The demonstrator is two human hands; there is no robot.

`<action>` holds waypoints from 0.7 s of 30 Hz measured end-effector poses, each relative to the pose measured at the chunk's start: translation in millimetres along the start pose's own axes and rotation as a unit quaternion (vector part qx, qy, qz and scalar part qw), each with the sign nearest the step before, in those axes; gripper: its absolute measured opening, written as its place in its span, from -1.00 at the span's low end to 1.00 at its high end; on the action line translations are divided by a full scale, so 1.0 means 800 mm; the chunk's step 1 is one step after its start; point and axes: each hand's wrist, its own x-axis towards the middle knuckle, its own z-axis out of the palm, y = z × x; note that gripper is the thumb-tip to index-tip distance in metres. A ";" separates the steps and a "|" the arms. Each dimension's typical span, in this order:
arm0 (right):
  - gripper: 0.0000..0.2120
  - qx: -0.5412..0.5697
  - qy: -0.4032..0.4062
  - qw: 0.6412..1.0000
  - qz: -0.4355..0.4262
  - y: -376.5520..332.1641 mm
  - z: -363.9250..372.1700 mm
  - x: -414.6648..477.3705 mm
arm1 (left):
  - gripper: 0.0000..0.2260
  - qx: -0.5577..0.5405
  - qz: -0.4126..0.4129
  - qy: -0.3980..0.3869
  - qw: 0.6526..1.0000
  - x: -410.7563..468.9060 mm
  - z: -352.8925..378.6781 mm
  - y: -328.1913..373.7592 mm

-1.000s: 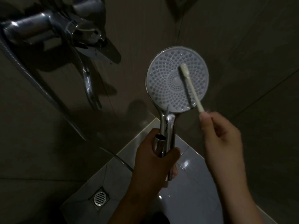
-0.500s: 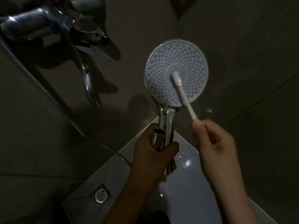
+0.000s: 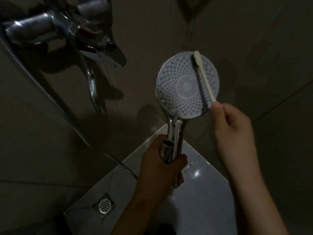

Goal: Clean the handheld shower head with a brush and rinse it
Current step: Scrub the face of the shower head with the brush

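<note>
The round shower head [image 3: 179, 85] faces me, its pale nozzle plate studded with dots, on a chrome handle. My left hand [image 3: 162, 165] grips that handle from below, holding the head upright in the middle of the view. My right hand [image 3: 232, 126] pinches the lower end of a slim cream brush [image 3: 204, 75]. The brush lies across the plate's right side, its tip at the upper rim, and casts a dark shadow beside itself.
A chrome mixer tap [image 3: 61, 31] with a curved lever and spout juts from the dark tiled wall at upper left. A ribbed hose [image 3: 28, 77] runs down the left wall. Pale floor tiles and a round drain [image 3: 105, 206] lie below.
The brush has swept from the plate's centre up to its upper right rim, and my right hand has risen with it. The shower head stays in my left hand.
</note>
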 end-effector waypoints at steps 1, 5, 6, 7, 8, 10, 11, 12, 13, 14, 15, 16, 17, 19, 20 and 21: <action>-0.63 -0.004 -0.009 1.000 -0.005 -0.002 0.004 0.001 | -0.87 0.006 0.004 0.002 1.000 -0.001 0.001 0.001; -0.65 -0.020 -0.087 0.996 0.014 -0.005 0.020 -0.006 | -0.84 0.017 0.019 0.014 1.000 0.002 0.002 0.003; -0.64 -0.023 -0.109 0.994 0.014 -0.006 0.022 -0.008 | -0.83 0.017 0.017 0.013 1.000 0.003 0.002 0.004; -0.64 -0.026 -0.124 0.992 0.010 -0.006 0.022 -0.009 | -0.82 0.021 0.016 0.011 1.000 0.003 0.002 0.005; -0.64 -0.026 -0.128 0.991 0.003 -0.006 0.021 -0.009 | -0.82 0.024 0.016 0.007 1.000 0.003 0.001 0.006; -0.67 -0.022 -0.097 0.995 -0.006 -0.003 0.012 -0.006 | -0.85 0.018 0.016 0.006 1.000 0.001 0.001 0.005; -0.68 -0.019 -0.066 0.998 -0.006 0.000 0.007 -0.005 | -0.86 0.011 0.010 0.005 1.000 -0.001 0.001 0.005; -0.68 -0.014 -0.036 0.999 -0.003 0.003 0.003 -0.003 | -0.86 0.008 0.004 0.003 1.000 -0.001 0.001 0.005; -0.67 -0.008 -0.013 1.000 0.001 0.006 0.000 -0.003 | -0.86 0.008 -0.001 -0.003 1.000 -0.002 0.001 0.004; -0.67 -0.001 0.003 1.000 0.005 0.009 -0.002 -0.004 | -0.86 0.011 -0.004 -0.011 1.000 -0.003 0.001 0.004; -0.67 0.007 0.014 1.000 0.010 0.012 -0.003 -0.005 | -0.85 0.015 -0.007 -0.019 1.000 -0.003 0.002 0.004; -0.66 0.015 0.024 1.000 0.013 0.014 -0.003 -0.007 | -0.85 0.019 -0.010 -0.024 0.999 -0.003 0.003 0.004; -0.65 0.023 0.032 0.999 0.016 0.017 -0.003 -0.010 | -0.84 0.021 -0.013 -0.026 0.999 -0.004 0.003 0.003; -0.64 0.033 0.050 0.998 0.021 0.023 -0.003 -0.014 | -0.82 0.025 -0.014 -0.026 0.999 -0.004 0.003 0.001; -0.64 0.038 0.061 0.997 0.026 0.025 -0.003 -0.016 | -0.82 0.025 -0.011 -0.027 0.999 -0.005 0.003 0.001; -0.63 0.047 0.072 0.996 0.031 0.028 -0.004 -0.017 | -0.83 0.025 -0.009 -0.031 0.999 -0.005 0.002 0.001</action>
